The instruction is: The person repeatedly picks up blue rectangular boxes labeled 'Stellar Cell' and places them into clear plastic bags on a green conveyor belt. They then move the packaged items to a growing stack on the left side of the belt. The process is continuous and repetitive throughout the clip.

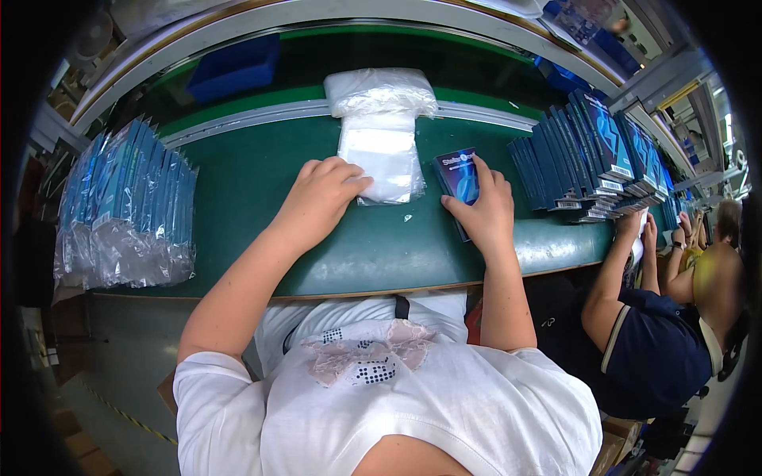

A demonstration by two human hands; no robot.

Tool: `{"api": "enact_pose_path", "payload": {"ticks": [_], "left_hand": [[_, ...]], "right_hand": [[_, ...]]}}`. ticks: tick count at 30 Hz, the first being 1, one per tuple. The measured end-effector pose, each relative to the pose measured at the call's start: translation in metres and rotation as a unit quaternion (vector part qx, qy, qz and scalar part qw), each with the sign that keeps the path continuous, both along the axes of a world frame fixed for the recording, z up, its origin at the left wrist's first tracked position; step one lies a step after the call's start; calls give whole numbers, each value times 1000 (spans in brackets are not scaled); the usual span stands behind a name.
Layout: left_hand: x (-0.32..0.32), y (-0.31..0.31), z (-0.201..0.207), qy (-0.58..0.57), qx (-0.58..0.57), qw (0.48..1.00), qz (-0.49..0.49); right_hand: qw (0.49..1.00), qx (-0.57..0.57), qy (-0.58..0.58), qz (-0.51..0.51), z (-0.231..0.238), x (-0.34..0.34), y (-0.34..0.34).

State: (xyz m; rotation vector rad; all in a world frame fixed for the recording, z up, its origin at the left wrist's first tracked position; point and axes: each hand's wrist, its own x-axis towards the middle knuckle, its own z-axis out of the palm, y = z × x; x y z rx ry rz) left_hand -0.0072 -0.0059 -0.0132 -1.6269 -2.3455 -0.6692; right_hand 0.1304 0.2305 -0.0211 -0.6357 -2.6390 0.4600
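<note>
A stack of clear plastic bags [379, 152] lies flat on the green table in front of me. My left hand [325, 194] is at its near left edge, fingers bent together and thumb tip on the plastic. Whether it has one bag or several is hidden. To the right of the bags, my right hand [488, 208] grips a flat dark blue box [459, 176] with a bright blue design. The thumb is on its near side and the fingers lie along its right edge. The box's near end is partly covered by the hand.
Bagged blue boxes [131, 198] stand in a row at the left. Unwrapped boxes [575, 155] are stacked at the right. A bulky plastic bundle [381, 89] rests on the metal rail at the back, near a blue bin [234, 67]. Co-workers [659, 341] sit along the right.
</note>
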Motion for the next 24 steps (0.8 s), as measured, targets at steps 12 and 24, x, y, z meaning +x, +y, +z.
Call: {"api": "enact_pose_path", "payload": {"ticks": [12,24], "left_hand": [[10,10,18,-97,106,989,34],[-10,7,8,-358,178,913,76]], "right_hand": [[515,-814,141,229,11,19,-23],[481,-831,61,272,-1,-24,-49]]}}
